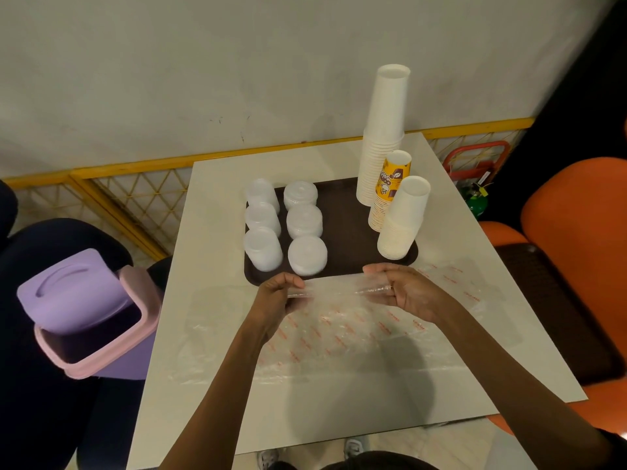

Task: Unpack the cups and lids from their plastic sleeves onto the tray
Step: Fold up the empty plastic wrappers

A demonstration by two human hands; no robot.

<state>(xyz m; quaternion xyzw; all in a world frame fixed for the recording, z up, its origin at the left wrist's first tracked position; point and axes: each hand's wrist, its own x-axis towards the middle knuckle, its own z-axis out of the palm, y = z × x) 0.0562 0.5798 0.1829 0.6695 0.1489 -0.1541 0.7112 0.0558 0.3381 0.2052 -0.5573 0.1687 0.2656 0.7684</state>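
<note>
Far left, beside the counter [217, 198]: lilac swing-lid bin [84, 300], pink rim. On the brown tray [346, 225], left part: six stacks of white lids [307, 254] in two rows. Just before the tray's near edge, left hand [276, 295]: fingers curled, pinching one end of a clear plastic sleeve [339, 288] (flattened, stretched above the counter). Tray, right part: three upright stacks of paper cups [383, 137], one printed yellow. Opposite sleeve end pinched by right hand [407, 295]. Beneath both: flattened wrappers [339, 337], red print.

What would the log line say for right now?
left hand: pinches empty sleeve | right hand: pinches same sleeve | tray: lid stacks, cup stacks | table: printed sleeves
</note>
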